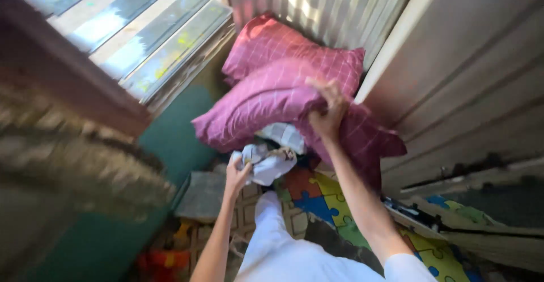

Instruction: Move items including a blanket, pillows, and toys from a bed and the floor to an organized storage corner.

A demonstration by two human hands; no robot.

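Note:
My right hand point(327, 112) grips the edge of a magenta checked pillow point(266, 103) and holds it up off the floor. A second magenta checked pillow point(272, 41) leans behind it against the corrugated wall. My left hand point(237, 175) is closed on a crumpled pale grey-white cloth point(266, 163) just under the lifted pillow. A white checked cloth point(286, 134) shows beneath the pillow as well. My white-trousered leg point(269, 231) stretches forward between my arms.
A colourful puzzle-piece floor mat point(323, 200) lies underfoot. A green mattress or pad point(175, 134) sits at the left below louvred glass windows point(153, 32). A wooden wall point(470, 89) stands at the right, and a blurred brown thing point(73, 146) fills the left foreground.

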